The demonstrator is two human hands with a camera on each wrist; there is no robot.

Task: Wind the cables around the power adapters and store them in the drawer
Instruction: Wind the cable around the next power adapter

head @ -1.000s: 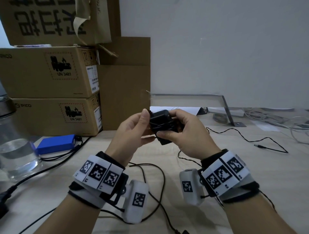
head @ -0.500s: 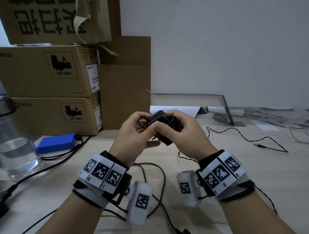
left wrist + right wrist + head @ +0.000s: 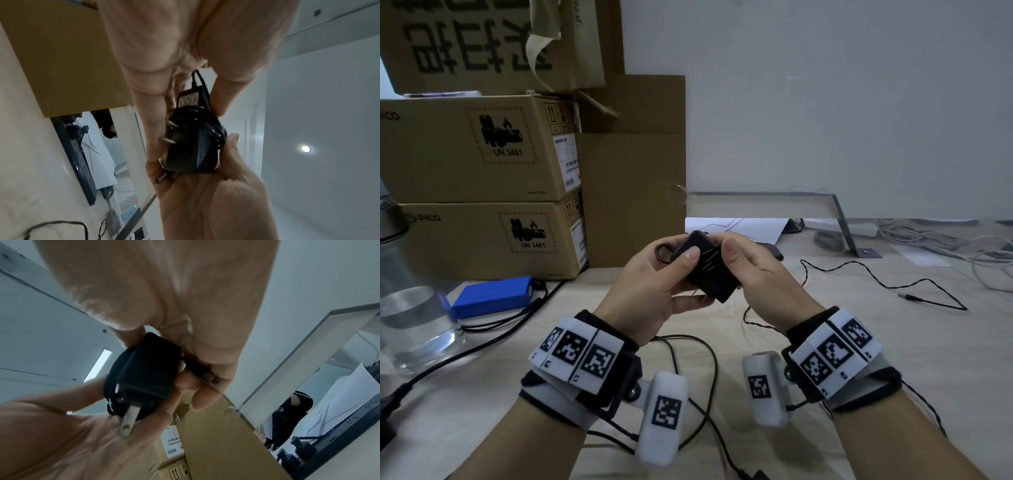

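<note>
I hold a black power adapter point(image 3: 707, 270) above the desk with both hands, its black cable wound several times around the body. My left hand point(image 3: 654, 284) grips it with the thumb on the top face, and a small cable loop point(image 3: 662, 253) shows at its fingers. My right hand point(image 3: 753, 270) grips the far end with the thumb across the windings. The left wrist view shows the adapter point(image 3: 191, 142) with its metal prongs point(image 3: 168, 134) bare. In the right wrist view my fingers pinch the cable's end point(image 3: 200, 372) beside the adapter point(image 3: 144, 368). No drawer is in view.
A thin black cable with a barrel plug point(image 3: 907, 296) lies loose on the desk at right. Another black cable point(image 3: 710, 359) loops under my wrists. A blue pack point(image 3: 493, 296), a glass water jar point(image 3: 412, 325) and stacked cardboard boxes point(image 3: 476, 154) stand at left. A metal bracket point(image 3: 840, 219) is behind.
The adapter has turned in my hands and tilted. My left thumb has moved up onto its top face, and a small cable loop has appeared by the left fingers.
</note>
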